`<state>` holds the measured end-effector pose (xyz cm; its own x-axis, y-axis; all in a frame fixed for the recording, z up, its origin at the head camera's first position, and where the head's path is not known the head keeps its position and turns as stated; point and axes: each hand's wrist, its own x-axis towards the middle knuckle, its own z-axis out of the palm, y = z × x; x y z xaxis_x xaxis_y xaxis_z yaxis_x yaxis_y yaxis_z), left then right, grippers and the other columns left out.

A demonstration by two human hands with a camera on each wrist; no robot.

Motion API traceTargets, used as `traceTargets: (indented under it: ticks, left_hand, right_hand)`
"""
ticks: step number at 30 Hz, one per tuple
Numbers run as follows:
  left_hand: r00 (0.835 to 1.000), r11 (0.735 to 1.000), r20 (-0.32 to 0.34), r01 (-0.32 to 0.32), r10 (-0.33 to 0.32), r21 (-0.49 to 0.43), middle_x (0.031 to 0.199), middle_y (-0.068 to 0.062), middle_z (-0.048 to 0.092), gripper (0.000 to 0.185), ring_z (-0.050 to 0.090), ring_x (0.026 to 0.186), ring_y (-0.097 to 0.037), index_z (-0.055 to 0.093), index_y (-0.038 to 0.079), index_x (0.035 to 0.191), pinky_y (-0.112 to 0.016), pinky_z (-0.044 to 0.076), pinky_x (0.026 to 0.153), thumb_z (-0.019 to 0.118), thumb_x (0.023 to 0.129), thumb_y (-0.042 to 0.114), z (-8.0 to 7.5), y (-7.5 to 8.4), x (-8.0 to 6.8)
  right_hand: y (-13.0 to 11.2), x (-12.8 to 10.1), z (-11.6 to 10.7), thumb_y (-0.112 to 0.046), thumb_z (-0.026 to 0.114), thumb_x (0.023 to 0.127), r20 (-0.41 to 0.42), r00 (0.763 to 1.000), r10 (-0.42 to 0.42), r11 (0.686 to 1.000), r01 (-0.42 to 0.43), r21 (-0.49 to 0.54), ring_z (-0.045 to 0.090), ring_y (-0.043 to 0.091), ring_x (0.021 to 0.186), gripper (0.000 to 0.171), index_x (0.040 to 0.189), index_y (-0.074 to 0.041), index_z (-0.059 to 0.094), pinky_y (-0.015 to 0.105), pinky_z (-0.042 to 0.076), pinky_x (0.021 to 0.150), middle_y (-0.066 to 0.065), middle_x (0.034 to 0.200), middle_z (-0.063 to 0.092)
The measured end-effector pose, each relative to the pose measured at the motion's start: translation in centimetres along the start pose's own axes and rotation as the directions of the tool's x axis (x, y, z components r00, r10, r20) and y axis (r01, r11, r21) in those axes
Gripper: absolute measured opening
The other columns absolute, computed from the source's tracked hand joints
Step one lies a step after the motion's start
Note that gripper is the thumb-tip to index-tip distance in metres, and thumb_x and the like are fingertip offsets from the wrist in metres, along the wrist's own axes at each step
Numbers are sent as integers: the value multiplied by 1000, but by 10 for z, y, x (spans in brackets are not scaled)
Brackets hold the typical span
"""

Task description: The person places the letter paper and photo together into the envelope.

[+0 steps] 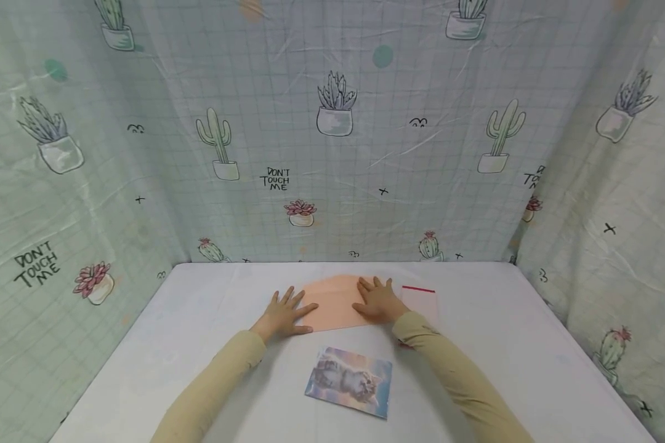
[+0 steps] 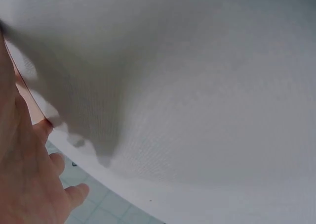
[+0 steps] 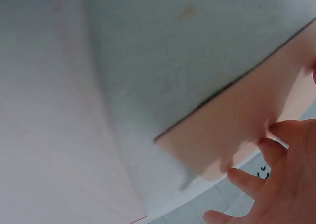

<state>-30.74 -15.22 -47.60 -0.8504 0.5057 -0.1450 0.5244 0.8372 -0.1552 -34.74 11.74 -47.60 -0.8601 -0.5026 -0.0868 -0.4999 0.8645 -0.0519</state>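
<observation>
On the white table (image 1: pixel 199 344), a peach envelope (image 1: pixel 335 301) lies flat near the far edge, at about 12 o'clock from the person, and both hands rest on it. The left hand (image 1: pixel 285 314) lies palm down on the envelope's left end, at about 9 o'clock of the paper, its fingers straight and spread apart, pressing rather than gripping. The right hand (image 1: pixel 378 300) lies palm down on the right end, at about 3 o'clock of the paper, fingers also straight and fanned apart, with the tips toward the envelope's top edge. In the right wrist view the fingertips (image 3: pixel 284 129) touch the peach envelope (image 3: pixel 232 135) along its edge. In the left wrist view only the side of the left hand (image 2: pixel 24 174) shows against the table (image 2: pixel 197 110), and a thin strip of peach beside it.

Just beside the right hand, at its 3 o'clock, lies a clear plastic bag (image 1: pixel 419 300) with a red strip along its top. Nearer the person, at 6 o'clock from the envelope and apart from it, lies a cat picture card (image 1: pixel 350 381), face up and slightly turned. A cactus-print cloth (image 1: pixel 332 123) hangs behind and at both sides of the table.
</observation>
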Motion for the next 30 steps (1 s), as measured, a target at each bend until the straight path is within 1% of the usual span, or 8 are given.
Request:
traceTargets:
  ticks: [3, 7, 13, 16, 19, 25, 27, 30]
  left_hand:
    - [1000, 1000, 17, 1, -1, -7, 148, -11, 23, 66, 15, 136, -40, 27, 32, 139, -60, 20, 104, 37, 83, 64, 2, 0, 1]
    - [1000, 1000, 20, 5, -5, -10, 148, -11, 22, 66, 15, 136, -37, 27, 32, 139, -59, 20, 104, 37, 82, 65, 4, 0, 2]
    - [1000, 1000, -8, -3, 3, 18, 147, -11, 25, 65, 18, 136, -36, 28, 32, 139, -59, 22, 103, 37, 83, 64, 3, 1, 0]
    - [1000, 999, -12, 1, -1, 35, 147, -11, 25, 65, 18, 136, -36, 28, 31, 139, -59, 22, 103, 36, 83, 65, 2, 1, -1]
    - [1000, 999, -5, 9, -9, 48, 147, -10, 24, 66, 18, 136, -35, 27, 32, 139, -58, 22, 104, 35, 83, 65, 1, 1, -2]
    - [1000, 998, -7, 8, -8, 66, 148, -10, 24, 65, 18, 136, -35, 27, 32, 139, -59, 22, 103, 35, 83, 65, 1, -1, 0]
    - [1000, 997, -10, 6, -6, 70, 148, -9, 24, 65, 18, 136, -35, 26, 33, 139, -59, 22, 103, 35, 83, 65, 2, -3, 0]
    - [1000, 998, -12, -1, 1, 61, 148, -10, 24, 65, 18, 136, -35, 26, 33, 139, -59, 22, 103, 35, 83, 65, 4, -4, 1]
  right_hand:
    - [-7, 3, 4, -48, 34, 93, -19, 1000, -24, 999, 23, -29, 23, 43, 132, 61, 140, -9, 30, 70, 16, 96, 6, 147, 26]
    - [-13, 5, 6, -48, 34, 93, -25, 999, -40, 999, 39, -33, 25, 42, 132, 59, 140, -12, 30, 70, 16, 96, 3, 147, 26]
    - [-4, 1, 4, -46, 34, 93, -18, 999, -30, 999, 30, -44, 27, 42, 130, 56, 140, -14, 30, 68, 15, 98, 4, 147, 28]
    - [4, -4, 1, -45, 33, 94, 5, 1000, -11, 999, 11, -50, 27, 41, 131, 57, 140, -13, 29, 67, 13, 100, 5, 147, 28]
    - [12, -7, -2, -47, 31, 94, 47, 998, 33, 998, -30, -64, 24, 40, 132, 59, 141, -12, 26, 66, 10, 101, 6, 148, 25]
    - [23, -6, -3, -53, 24, 93, 132, 981, 144, 983, -127, -130, 16, 35, 137, 65, 143, -13, 18, 61, 5, 105, 5, 150, 19]
    - [23, -6, -5, -52, 26, 93, 128, 980, 151, 984, -136, -116, 14, 35, 137, 64, 143, -12, 20, 61, 4, 105, 7, 149, 20]
    - [22, -9, -7, -49, 29, 94, 103, 986, 128, 989, -119, -88, 12, 36, 137, 62, 142, -10, 23, 62, 3, 105, 9, 149, 22]
